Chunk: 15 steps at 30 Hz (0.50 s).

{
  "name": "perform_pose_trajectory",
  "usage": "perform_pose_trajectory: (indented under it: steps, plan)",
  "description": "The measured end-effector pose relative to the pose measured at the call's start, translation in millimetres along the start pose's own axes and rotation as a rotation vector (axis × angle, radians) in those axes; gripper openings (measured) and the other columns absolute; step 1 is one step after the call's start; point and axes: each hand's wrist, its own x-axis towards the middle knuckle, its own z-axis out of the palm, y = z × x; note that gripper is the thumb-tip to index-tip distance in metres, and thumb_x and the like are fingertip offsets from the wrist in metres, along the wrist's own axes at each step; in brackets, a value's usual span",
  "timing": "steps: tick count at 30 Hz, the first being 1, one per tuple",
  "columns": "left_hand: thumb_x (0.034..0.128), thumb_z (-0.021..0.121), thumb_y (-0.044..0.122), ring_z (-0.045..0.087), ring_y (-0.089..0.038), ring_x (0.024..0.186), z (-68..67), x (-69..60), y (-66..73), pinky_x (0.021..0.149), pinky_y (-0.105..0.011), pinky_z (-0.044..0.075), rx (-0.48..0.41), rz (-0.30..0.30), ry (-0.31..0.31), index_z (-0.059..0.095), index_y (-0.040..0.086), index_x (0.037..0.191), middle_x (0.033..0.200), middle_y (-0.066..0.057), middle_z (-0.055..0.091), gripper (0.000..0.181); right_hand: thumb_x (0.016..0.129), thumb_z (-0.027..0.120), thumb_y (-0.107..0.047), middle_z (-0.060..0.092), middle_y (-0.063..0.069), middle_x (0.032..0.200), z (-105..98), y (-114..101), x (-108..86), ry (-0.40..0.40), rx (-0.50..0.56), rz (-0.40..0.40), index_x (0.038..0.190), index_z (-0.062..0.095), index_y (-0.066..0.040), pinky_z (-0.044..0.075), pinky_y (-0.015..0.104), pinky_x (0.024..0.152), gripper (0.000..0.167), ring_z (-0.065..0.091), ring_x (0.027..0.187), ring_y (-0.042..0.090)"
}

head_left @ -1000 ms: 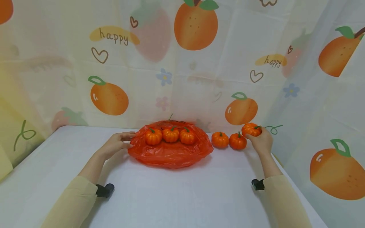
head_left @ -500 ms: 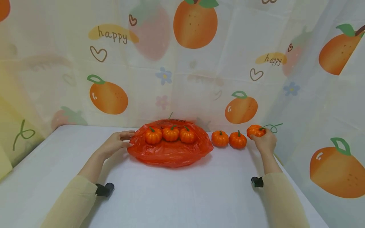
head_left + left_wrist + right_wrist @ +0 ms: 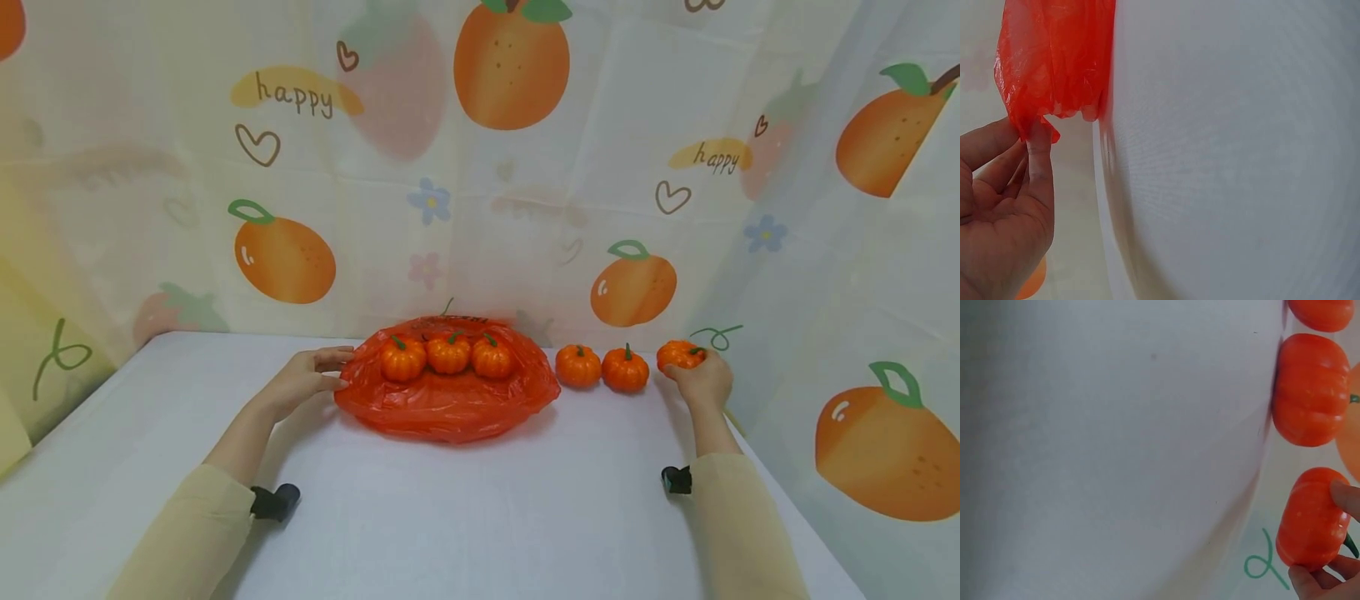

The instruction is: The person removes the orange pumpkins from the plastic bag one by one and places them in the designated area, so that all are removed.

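Observation:
My left hand (image 3: 300, 382) pinches the left edge of a red plastic bag (image 3: 450, 421) between thumb and fingers. The left wrist view shows the bag's gathered corner (image 3: 1038, 125) at the fingertips. Three small orange toy pumpkins (image 3: 448, 354) with green stems sit side by side in the bag's open mouth. My right hand (image 3: 705, 383) grips another toy pumpkin (image 3: 677, 354), its stem turned toward the palm. In the right wrist view this pumpkin (image 3: 1310, 522) seems slightly above the tabletop. Two more pumpkins, one nearer the bag (image 3: 578, 367) and one nearer my hand (image 3: 626, 371), stand on the table.
A white tabletop (image 3: 480, 517) lies under everything. Behind it hangs a fruit-printed curtain (image 3: 510, 200), close to the back edge. The table's right edge runs just beyond my right forearm. Black straps (image 3: 276, 502) with small cameras circle both wrists.
My right hand has carried its pumpkin to the right, away from the two standing pumpkins, and then lowered it a little. The left hand and the bag stay where they were.

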Motion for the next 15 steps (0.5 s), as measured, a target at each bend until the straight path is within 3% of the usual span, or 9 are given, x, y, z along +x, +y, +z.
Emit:
perform_pose_trajectory:
  steps: [15]
  plan:
    - [0.0905, 0.058, 0.010, 0.039, -0.042, 0.142, 0.8, 0.7, -2.0, 0.109, -0.052, 0.047, -0.004, 0.000, -0.006, 0.046, 0.001, 0.145, 0.158, -0.019, 0.037, 0.057, 0.088, 0.070, -0.024, 0.050, 0.038, 0.134, 4.6, 5.4, 1.9, -0.054, -0.054, 0.015, 0.136, 0.042, 0.015, 0.040, 0.057, 0.112, 0.069, 0.046, 0.122, 0.050]
